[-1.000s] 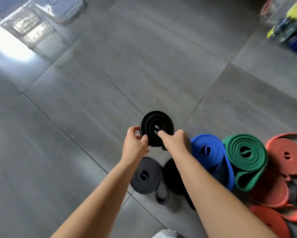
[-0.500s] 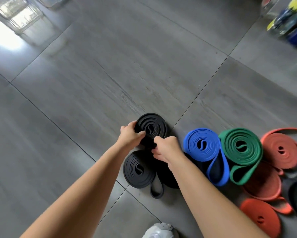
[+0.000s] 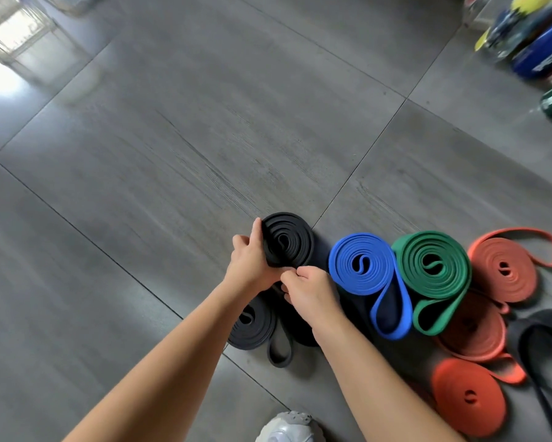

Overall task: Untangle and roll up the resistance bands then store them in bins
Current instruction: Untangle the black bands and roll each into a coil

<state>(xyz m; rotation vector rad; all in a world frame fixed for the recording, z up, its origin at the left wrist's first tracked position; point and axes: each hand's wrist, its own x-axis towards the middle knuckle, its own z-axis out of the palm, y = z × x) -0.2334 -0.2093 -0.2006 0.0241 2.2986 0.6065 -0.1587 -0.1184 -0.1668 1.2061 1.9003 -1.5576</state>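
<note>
Black band roll (image 3: 289, 242) on floor, just L of blue roll (image 3: 360, 266). L hand (image 3: 252, 260) grips its L edge; R hand (image 3: 309, 291) pinches lower edge. Clear bin (image 3: 19, 36) far L, contents unclear.

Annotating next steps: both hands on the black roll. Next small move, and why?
Probably release it: the black roll looks fully wound and seems set on the floor beside the blue roll, with the left hand and right hand both gripping its near edge.
</note>
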